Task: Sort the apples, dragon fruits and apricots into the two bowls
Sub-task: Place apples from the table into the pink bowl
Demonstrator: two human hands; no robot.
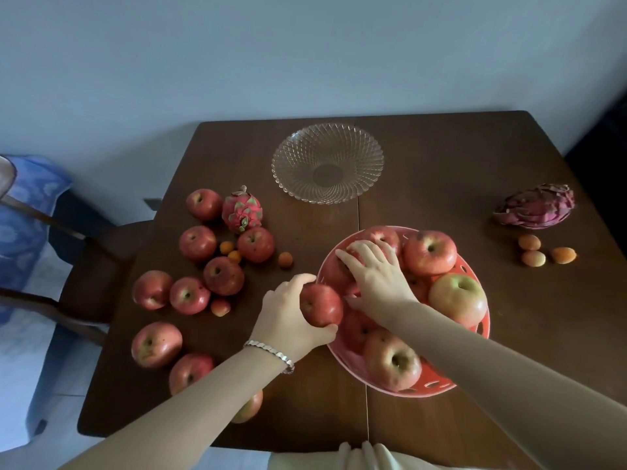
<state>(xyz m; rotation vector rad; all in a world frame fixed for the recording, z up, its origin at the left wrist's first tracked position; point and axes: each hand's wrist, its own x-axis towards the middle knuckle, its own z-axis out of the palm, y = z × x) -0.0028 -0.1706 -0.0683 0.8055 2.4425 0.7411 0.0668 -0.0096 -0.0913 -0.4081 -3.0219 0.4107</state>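
A dark brown wooden table (pixel 424 422) fills the middle of the view, with a thin seam running from its far edge to its near edge. Behind the table rises a plain pale blue-grey wall (pixel 237 56), evenly and dimly lit. To the left of the table stands a dark wooden chair (pixel 101 252), its seat tucked close against the table's edge. Further left of the table, a blue patterned cloth (pixel 30 212) hangs over something. Below the chair, the floor (pixel 20 368) looks pale.
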